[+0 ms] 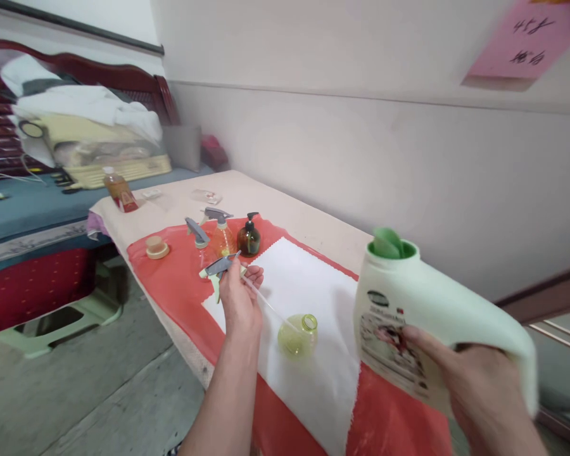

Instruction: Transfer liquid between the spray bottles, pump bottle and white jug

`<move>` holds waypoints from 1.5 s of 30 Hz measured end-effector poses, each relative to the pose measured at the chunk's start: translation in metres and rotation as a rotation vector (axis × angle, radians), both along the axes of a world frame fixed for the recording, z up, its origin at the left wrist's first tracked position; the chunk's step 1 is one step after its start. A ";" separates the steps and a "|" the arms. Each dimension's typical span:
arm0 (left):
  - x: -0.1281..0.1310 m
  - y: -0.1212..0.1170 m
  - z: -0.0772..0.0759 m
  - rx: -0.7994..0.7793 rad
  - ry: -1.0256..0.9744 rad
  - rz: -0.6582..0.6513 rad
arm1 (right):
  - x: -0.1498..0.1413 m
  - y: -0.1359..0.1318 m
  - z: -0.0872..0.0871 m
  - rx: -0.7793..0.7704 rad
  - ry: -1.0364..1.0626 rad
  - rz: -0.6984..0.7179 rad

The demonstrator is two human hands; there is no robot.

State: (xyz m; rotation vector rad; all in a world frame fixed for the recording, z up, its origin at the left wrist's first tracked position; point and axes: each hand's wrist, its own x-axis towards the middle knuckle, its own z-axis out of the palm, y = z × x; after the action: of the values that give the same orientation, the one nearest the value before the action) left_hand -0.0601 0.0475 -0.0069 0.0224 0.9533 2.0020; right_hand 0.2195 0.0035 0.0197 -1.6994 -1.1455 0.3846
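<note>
The left hand (241,301) pinches a grey and pale green spray head (216,266) between thumb and fingers, its thin dip tube (266,301) slanting down to the right. The right hand (479,380) is wrapped round the handle of a large pale green jug (432,297), one digit lying along the printed label; the jug is held roughly mouth-up at the right of the table (256,199).

Between the two hands, on a white sheet (289,266) laid over a red cover (175,278), sits the small yellow-green bottle (289,342) — its neck bare, with no head on it. The end of the tube overlaps the bottle in this view, and I can't fairly tell whether it touches the outside or merely passes in front.

As for progress, the work looks partway along. The bottle is open and its top is off, so that much is done; the head is not on the neck, so the bottle is not closed up. A darker green piece (387,244) sits in the jug's mouth, and nothing is seen flowing out. How much the bottle holds is hard to judge — the plastic is tinted.

Behind the left hand, a clear spray bottle (202,253) and an orange-tinted spray bottle (224,239) have their heads on, beside a dark pump bottle (249,239).
</note>
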 end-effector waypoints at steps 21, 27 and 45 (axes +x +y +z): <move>0.007 -0.002 0.003 0.010 0.024 -0.012 | -0.067 0.014 -0.097 -0.201 0.372 0.499; 0.029 -0.010 0.007 0.057 0.161 0.066 | -0.073 -0.027 -0.134 -0.158 0.217 0.784; 0.049 -0.032 0.019 0.212 0.789 0.178 | -0.099 -0.019 -0.130 0.003 -0.057 0.663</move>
State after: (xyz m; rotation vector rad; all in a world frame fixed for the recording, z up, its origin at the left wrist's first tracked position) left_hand -0.0114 0.0154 0.0118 0.9294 1.2374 2.2870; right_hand 0.1204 -0.0157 -0.1101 -1.2937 -1.7406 0.7401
